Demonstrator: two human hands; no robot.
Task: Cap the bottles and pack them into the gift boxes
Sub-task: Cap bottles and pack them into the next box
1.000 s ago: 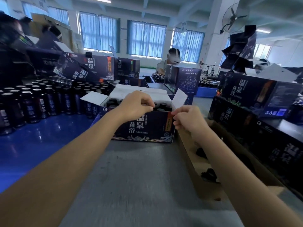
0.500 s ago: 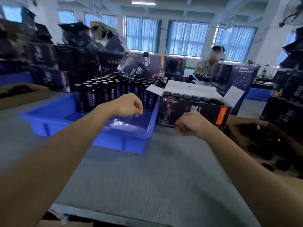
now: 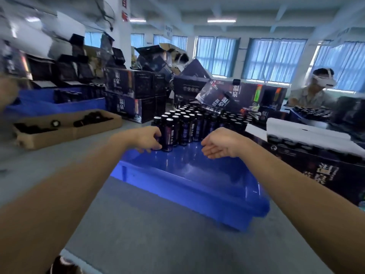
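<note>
Item, my left hand: fingers curled round the nearest bottle at the front corner of the block, which stands upright in the blue tray. Item, my right hand: open, palm up, empty, hovering over the bare tray floor just short of the bottles. Item, remaining bottles: many rows beyond both hands, upright, tops pale and apparently uncapped, though blur makes that uncertain. Item, gift box: open, to the right of my right hand, flaps up, dark bottle tops visible inside, so I judge it partly filled. Item, loose caps: in a shallow cardboard box to the left of my left hand. Progress: some packing done, most of the tray's stock still to cap and pack. Surface: grey bench, tray resting on it under my forearms. Room: a workshop with blue-curtained windows, stacked dark cartons beyond my left hand, another worker seated far beyond my right.
</note>
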